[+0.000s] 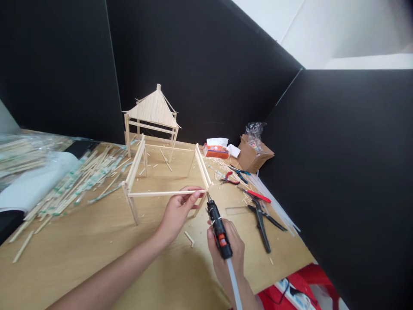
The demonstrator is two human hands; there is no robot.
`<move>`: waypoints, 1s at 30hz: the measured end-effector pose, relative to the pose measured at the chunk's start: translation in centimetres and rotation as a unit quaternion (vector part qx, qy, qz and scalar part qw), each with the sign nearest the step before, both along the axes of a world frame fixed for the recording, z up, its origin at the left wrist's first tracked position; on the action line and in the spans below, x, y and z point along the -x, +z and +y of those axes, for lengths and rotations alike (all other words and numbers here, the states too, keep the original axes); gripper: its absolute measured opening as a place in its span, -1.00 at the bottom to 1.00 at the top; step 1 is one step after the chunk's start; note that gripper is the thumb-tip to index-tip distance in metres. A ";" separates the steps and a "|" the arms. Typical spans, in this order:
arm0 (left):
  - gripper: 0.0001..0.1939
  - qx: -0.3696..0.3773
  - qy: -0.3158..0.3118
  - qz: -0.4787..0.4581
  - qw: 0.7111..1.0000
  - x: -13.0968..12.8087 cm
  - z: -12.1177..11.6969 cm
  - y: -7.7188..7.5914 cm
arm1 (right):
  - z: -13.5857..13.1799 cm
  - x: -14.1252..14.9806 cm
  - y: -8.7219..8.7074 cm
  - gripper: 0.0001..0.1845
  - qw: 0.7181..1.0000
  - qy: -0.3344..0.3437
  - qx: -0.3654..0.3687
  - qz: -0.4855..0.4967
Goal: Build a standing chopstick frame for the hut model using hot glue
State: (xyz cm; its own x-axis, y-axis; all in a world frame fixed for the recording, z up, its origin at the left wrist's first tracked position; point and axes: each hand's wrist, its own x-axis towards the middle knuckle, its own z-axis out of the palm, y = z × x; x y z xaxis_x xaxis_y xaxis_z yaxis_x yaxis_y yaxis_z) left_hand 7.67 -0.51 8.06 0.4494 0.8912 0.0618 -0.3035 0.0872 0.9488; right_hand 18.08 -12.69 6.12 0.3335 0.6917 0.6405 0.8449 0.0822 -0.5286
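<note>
Two hands work over a wooden worktop [64,258]. The left hand [177,212] is shut on a thin stick [161,193], pinching it between thumb and fingers. It holds the stick out flat, so the far end sits right at a corner of a stick frame [136,168]. The frame stands on the worktop in front of the person, on thin legs, and the stick makes one more side of it.

The right hand [237,245] is wrapped tight around a black glue gun [218,228]. The tip points up and forward, close by the spot where the stick meets the frame. That looks like a good place for it, as glue could go right on the join. A long white glue stick [234,284] pokes out of the back of the gun.

Behind the frame stands a small hut [153,110] with a stick roof. It may be there to copy from. A heap of sticks [84,183] lies to the left, easy to reach. Red pliers [229,178] and big black pliers [260,224] lie to the right, out of the way of the hands. A tissue box [215,151] and a cardboard box [251,155] sit at the back, by the black walls [200,64].
</note>
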 end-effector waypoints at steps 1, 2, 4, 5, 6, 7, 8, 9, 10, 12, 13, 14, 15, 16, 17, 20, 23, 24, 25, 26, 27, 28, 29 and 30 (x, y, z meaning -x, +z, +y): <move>-0.65 -0.001 0.000 0.000 1.000 0.0 0.0 0.0 | 0.1 0.0 0.1 -0.87 1.000 0.001 -0.004 -0.009; -0.65 -0.002 -0.001 0.001 1.000 0.0 0.1 -0.1 | 0.1 -0.1 0.1 -0.88 1.000 -0.001 -0.005 -0.020; -0.65 -0.005 -0.005 0.004 1.000 0.0 0.1 -0.2 | 0.1 -0.2 0.1 -0.87 0.999 -0.009 0.000 -0.045; -0.64 -0.007 -0.005 0.005 1.000 0.0 0.1 -0.3 | 0.1 -0.3 0.0 -0.85 0.998 -0.013 0.001 -0.057; -0.64 -0.008 -0.005 0.005 1.000 0.0 0.1 -0.4 | 0.1 -0.4 0.0 -0.83 0.997 -0.018 0.003 -0.068; -0.64 -0.010 -0.005 0.005 1.000 0.0 0.1 -0.4 | 0.1 -0.5 -0.1 -0.82 0.997 -0.021 0.003 -0.076; -0.64 -0.011 -0.004 0.005 1.000 0.0 0.1 -0.5 | 0.0 -0.5 -0.2 -0.81 0.996 -0.022 0.003 -0.081; -0.64 -0.011 -0.004 0.005 1.000 0.0 0.1 -0.5 | 0.0 -0.6 -0.3 -0.80 0.996 -0.022 0.002 -0.083; -0.64 -0.011 -0.004 0.005 1.000 0.0 0.1 -0.5 | 0.0 -0.6 -0.4 -0.80 0.996 -0.021 0.002 -0.085; -0.65 -0.011 -0.004 0.005 1.000 0.0 0.1 -0.5 | 0.0 -0.6 -0.6 -0.80 0.996 -0.021 0.004 -0.084; -0.65 -0.011 -0.003 0.004 1.000 0.0 0.1 -0.5 | -0.1 -0.6 -0.7 -0.80 0.996 -0.023 0.004 -0.084; -0.65 -0.010 -0.001 0.003 1.000 0.0 0.1 -0.5 | -0.1 -0.6 -0.8 -0.80 0.996 -0.025 0.004 -0.083; -0.65 -0.009 0.000 0.002 1.000 0.0 0.1 -0.5 | -0.1 -0.6 -0.8 -0.80 0.996 -0.027 0.003 -0.080; -0.64 -0.008 0.001 0.002 1.000 0.0 0.1 -0.5 | -0.1 -0.5 -0.8 -0.79 0.997 -0.028 0.002 -0.078; -0.64 -0.008 0.002 0.002 1.000 0.0 0.1 -0.4 | -0.1 -0.5 -0.7 -0.79 0.997 -0.028 0.001 -0.075; -0.64 -0.013 -0.001 0.005 1.000 0.0 0.1 -0.4 | -0.1 -0.5 -0.6 -0.79 0.997 -0.026 0.000 -0.071; -0.65 -0.017 -0.002 0.004 1.000 0.0 0.1 -0.4 | 0.0 -0.4 -0.6 -0.81 0.997 -0.019 0.003 -0.069; -0.65 -0.016 -0.001 0.004 1.000 0.0 0.1 -0.4 | 0.0 -0.4 -0.6 -0.81 0.998 -0.016 0.004 -0.067; -0.66 -0.015 0.000 0.003 1.000 0.0 0.1 -0.4 | 0.0 -0.4 -0.6 -0.81 0.998 -0.014 0.006 -0.064; -0.66 -0.013 0.000 0.002 1.000 0.0 0.1 -0.4 | 0.0 -0.4 -0.7 -0.80 0.998 -0.013 0.008 -0.062; -0.66 -0.011 0.001 0.002 1.000 0.0 0.1 -0.4 | 0.0 -0.4 -0.7 -0.79 0.998 -0.015 0.009 -0.062; -0.66 -0.010 0.001 0.002 1.000 0.0 0.2 -0.5 | -0.1 -0.5 -0.7 -0.78 0.998 -0.017 0.009 -0.063; -0.65 -0.010 0.002 0.002 1.000 0.0 0.2 -0.5 | -0.1 -0.5 -0.8 -0.78 0.998 -0.019 0.009 -0.065; -0.64 -0.011 0.002 0.001 1.000 0.0 0.2 -0.6 | -0.1 -0.5 -0.8 -0.77 0.997 -0.022 0.007 -0.069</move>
